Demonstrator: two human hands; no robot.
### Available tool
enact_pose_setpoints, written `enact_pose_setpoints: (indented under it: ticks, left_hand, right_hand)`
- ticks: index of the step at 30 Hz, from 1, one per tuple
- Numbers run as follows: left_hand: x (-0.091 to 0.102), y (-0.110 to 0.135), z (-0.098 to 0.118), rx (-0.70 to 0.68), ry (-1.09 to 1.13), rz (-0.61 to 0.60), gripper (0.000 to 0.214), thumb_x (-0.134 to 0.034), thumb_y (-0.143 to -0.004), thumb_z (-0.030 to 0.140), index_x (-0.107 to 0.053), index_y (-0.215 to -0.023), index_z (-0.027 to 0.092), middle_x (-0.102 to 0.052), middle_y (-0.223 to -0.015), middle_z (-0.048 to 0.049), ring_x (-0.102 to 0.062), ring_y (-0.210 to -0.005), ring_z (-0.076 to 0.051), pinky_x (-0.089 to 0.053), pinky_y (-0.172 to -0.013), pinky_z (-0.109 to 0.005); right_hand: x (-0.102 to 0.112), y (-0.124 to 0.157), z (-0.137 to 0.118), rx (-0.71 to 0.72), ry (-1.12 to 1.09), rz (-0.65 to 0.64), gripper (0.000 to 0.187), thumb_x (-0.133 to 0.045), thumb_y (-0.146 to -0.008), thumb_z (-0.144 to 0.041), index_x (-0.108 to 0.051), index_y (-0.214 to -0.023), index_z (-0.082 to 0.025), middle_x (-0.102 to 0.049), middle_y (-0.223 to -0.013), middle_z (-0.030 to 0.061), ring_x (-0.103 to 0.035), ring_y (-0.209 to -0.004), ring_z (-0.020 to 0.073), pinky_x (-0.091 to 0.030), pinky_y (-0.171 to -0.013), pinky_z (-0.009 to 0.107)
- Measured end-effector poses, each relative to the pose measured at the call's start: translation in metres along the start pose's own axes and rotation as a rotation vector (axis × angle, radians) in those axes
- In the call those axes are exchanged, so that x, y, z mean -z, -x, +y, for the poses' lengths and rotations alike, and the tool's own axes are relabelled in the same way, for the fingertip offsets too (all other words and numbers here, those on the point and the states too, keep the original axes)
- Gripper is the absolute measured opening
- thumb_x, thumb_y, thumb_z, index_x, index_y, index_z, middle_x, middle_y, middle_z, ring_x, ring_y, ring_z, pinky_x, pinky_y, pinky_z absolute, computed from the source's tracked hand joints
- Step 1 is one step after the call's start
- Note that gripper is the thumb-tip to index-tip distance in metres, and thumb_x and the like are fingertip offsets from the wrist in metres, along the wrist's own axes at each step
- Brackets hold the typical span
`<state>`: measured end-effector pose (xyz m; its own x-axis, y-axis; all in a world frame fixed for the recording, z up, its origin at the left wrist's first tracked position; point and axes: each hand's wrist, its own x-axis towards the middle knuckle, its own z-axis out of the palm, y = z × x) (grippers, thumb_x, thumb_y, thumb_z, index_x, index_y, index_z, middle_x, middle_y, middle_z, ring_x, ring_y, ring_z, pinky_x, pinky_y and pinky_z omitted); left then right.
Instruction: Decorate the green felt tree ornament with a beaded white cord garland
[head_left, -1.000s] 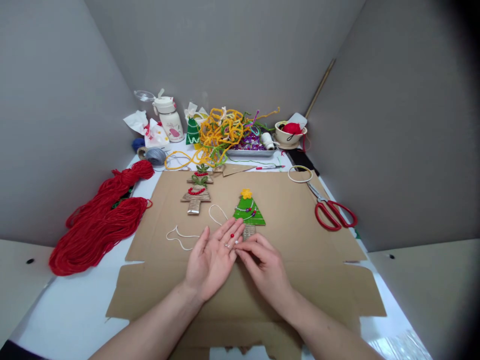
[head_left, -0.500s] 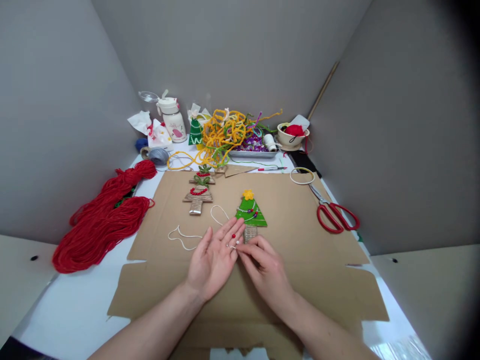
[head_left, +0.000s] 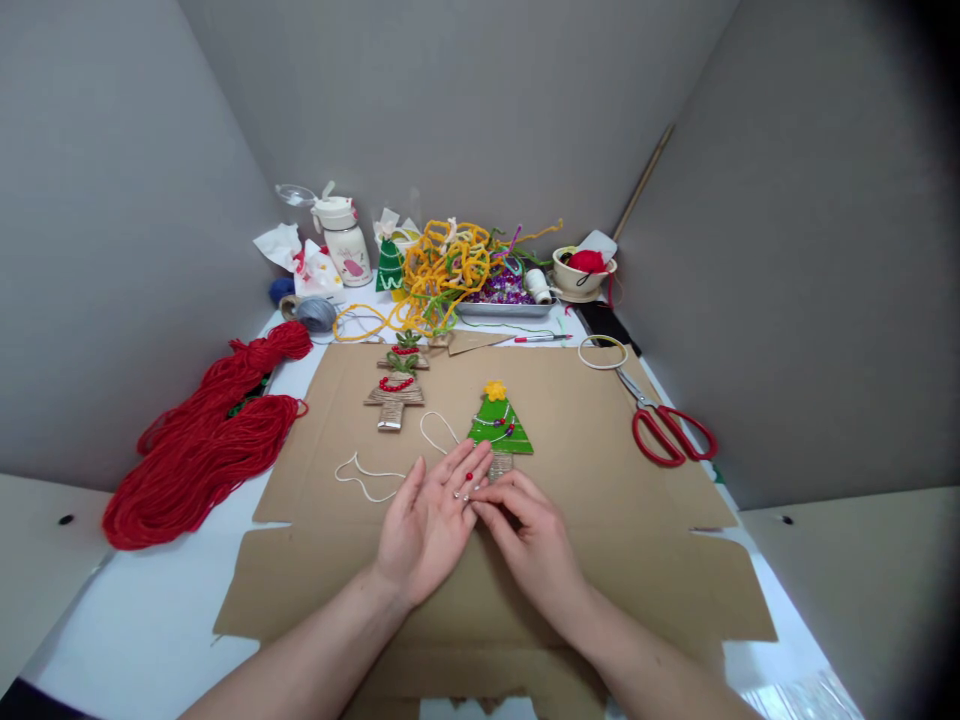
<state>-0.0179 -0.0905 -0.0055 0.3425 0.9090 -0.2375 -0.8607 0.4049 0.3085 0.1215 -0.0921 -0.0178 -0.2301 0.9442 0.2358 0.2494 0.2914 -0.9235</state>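
My left hand (head_left: 429, 535) is palm up with its fingers stretched out. A red bead (head_left: 469, 476) and a few tiny whitish or silvery beads (head_left: 457, 495) lie on its fingers. Over those fingers, my right hand (head_left: 529, 525) is pinched, thumb against forefinger; what is between the tips is too small to make out. Just beyond both hands lies a green Christmas tree ornament (head_left: 501, 428) with a yellow star, beaded strands and a twine-wrapped trunk, partly covered by my fingers. White cord (head_left: 358, 470) curls on the cardboard left of it, passing behind my left hand.
Two twine-wrapped trees (head_left: 390, 412) overlap on the cardboard sheet (head_left: 637, 570). Red-handled scissors (head_left: 666, 430) and a ring (head_left: 602, 352) lie right, red yarn (head_left: 202, 460) left. Behind are tangled yellow yarn (head_left: 450, 265), a bead tray (head_left: 510, 310), a bottle (head_left: 347, 250) and a bowl (head_left: 581, 280).
My right fingertips have shifted very slightly over the left fingers, and the small beads sit a little differently there. Otherwise the scene is the same, with a slight camera shift.
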Motion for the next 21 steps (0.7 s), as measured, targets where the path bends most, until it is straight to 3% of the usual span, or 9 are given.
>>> enact_pose_setpoints:
  ticks: [5, 8, 10, 12, 15, 21]
  left_hand:
    - [0.001, 0.000, -0.003, -0.075, -0.073, 0.094, 0.038, -0.045, -0.090, 0.034, -0.055, -0.120, 0.013, -0.052, -0.129, -0.0125, -0.042, -0.126, -0.022, -0.031, -0.106, -0.034]
    - [0.004, 0.000, -0.008, -0.155, -0.192, 0.170, 0.028, -0.059, -0.082, 0.017, -0.062, -0.109, 0.014, -0.063, -0.097, -0.0067, -0.058, -0.092, -0.013, -0.043, -0.083, -0.024]
    - [0.005, 0.000, -0.011, -0.172, -0.250, 0.198, 0.023, -0.065, -0.076, 0.013, -0.065, -0.100, 0.014, -0.060, -0.080, -0.0018, -0.053, -0.069, -0.007, -0.041, -0.065, -0.019]
    - [0.006, 0.000, -0.013, -0.173, -0.294, 0.222, 0.017, -0.069, -0.073, 0.013, -0.066, -0.090, 0.014, -0.057, -0.072, 0.0010, -0.046, -0.060, -0.005, -0.037, -0.058, -0.017]
    - [0.006, 0.001, -0.014, -0.173, -0.350, 0.258, 0.012, -0.071, -0.071, 0.015, -0.066, -0.082, 0.014, -0.058, -0.070, 0.0014, -0.047, -0.059, -0.005, -0.038, -0.060, -0.017]
    - [0.002, 0.004, -0.014, -0.095, -0.420, 0.221, 0.009, -0.071, -0.071, 0.017, -0.065, -0.079, 0.015, -0.063, -0.079, -0.0029, -0.058, -0.081, -0.013, -0.043, -0.081, -0.025]
  right_hand:
    - [0.002, -0.005, -0.003, -0.135, -0.153, 0.039, 0.010, -0.058, -0.084, -0.022, -0.066, -0.081, -0.017, -0.059, -0.082, 0.0040, -0.057, -0.079, 0.0142, -0.046, -0.072, 0.025]
    - [0.004, -0.007, -0.004, -0.182, -0.222, 0.064, 0.011, -0.059, -0.083, -0.026, -0.066, -0.081, -0.017, -0.060, -0.080, 0.0033, -0.057, -0.078, 0.0142, -0.046, -0.071, 0.025]
    - [0.004, -0.007, -0.004, -0.202, -0.250, 0.079, 0.012, -0.061, -0.082, -0.028, -0.066, -0.079, -0.017, -0.060, -0.078, 0.0025, -0.056, -0.076, 0.0138, -0.046, -0.070, 0.025]
    - [0.004, -0.006, -0.004, -0.221, -0.270, 0.088, 0.012, -0.062, -0.080, -0.029, -0.066, -0.079, -0.017, -0.059, -0.076, 0.0023, -0.056, -0.075, 0.0137, -0.046, -0.069, 0.025]
    - [0.002, -0.004, -0.003, -0.280, -0.319, 0.073, 0.014, -0.064, -0.079, -0.031, -0.065, -0.079, -0.017, -0.061, -0.077, 0.0025, -0.056, -0.074, 0.0136, -0.047, -0.068, 0.025]
    - [0.002, -0.005, -0.004, -0.390, -0.494, 0.091, 0.029, -0.073, -0.070, -0.031, -0.057, -0.089, -0.017, -0.058, -0.075, -0.0006, -0.055, -0.070, 0.0109, -0.046, -0.065, 0.021]
